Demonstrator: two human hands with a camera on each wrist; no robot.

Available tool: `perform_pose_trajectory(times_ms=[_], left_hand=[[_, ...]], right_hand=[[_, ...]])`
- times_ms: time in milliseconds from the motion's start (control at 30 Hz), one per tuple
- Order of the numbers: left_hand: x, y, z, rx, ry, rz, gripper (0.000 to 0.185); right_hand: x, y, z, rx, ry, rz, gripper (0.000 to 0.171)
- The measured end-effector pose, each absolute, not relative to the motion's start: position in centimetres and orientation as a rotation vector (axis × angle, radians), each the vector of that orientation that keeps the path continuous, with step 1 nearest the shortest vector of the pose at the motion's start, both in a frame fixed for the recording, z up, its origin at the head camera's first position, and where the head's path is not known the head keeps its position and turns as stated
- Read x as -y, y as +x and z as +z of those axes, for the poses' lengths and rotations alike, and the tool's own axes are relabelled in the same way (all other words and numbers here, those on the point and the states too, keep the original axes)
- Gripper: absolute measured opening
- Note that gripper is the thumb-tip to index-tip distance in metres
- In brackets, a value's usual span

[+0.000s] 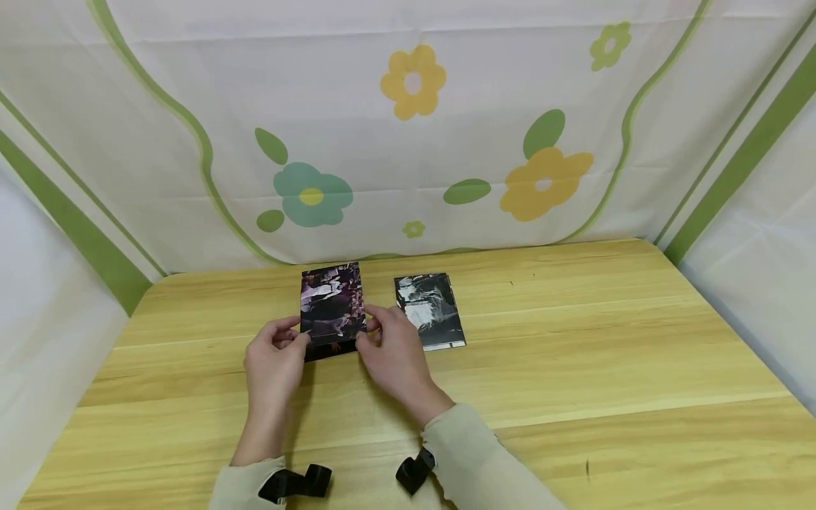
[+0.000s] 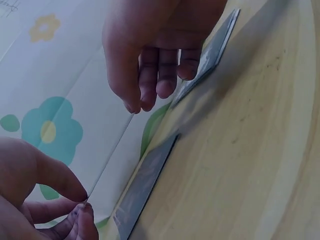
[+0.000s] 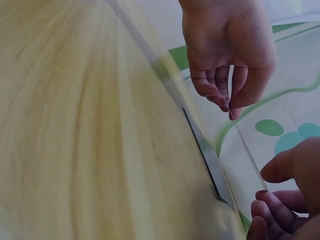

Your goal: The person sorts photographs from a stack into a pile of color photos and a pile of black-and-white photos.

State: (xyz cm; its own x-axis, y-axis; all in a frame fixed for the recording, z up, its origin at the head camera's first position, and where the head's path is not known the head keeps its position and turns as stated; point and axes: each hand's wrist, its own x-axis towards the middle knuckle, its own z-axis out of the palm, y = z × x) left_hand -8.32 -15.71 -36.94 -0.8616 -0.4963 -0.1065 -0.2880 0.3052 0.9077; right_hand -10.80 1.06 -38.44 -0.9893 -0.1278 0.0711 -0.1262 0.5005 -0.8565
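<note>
A dark photo print point(image 1: 332, 301) with purple and white patches is held up between both hands. My left hand point(image 1: 275, 361) pinches its lower left corner with thumb and fingers. Its lower right corner is pinched by my right hand point(image 1: 397, 350). In the right wrist view the same print point(image 3: 248, 152) appears edge-on as a thin pale line, raised above the table. Below it, partly hidden in the head view, another dark print point(image 1: 330, 350) lies flat; the left wrist view shows this lower print point(image 2: 145, 192) on the wood.
To the right lies a small pile of black-and-white prints point(image 1: 433, 312), slightly fanned, with my right fingers overlapping its left side in the head view. The wooden table point(image 1: 593, 340) meets a white flower-patterned cloth point(image 1: 414, 156) at the back. Black wrist straps point(image 1: 296, 483) sit on both sleeves.
</note>
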Motion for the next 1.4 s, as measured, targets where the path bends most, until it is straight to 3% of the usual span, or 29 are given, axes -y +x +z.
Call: perform_pose_trajectory(times_ms=[833,1167,1400], left_hand=[[16.9,-8.3,-38.5,2.625,0.578,-1.234,0.037],[16.9,-8.2,-38.7,2.609,0.577,-1.190,0.033],[16.0,-8.3,-38.0,2.572,0.517,-1.203,0.028]], right_hand=[[0.7,-10.7,-39.1,-2.916,-0.224,-1.060,0.047],[0.7,-10.7,-39.2,-2.910,-0.239,-1.098,0.053],[-1.0,-10.6,-38.3,-2.856,-0.268,-1.306,0.045]])
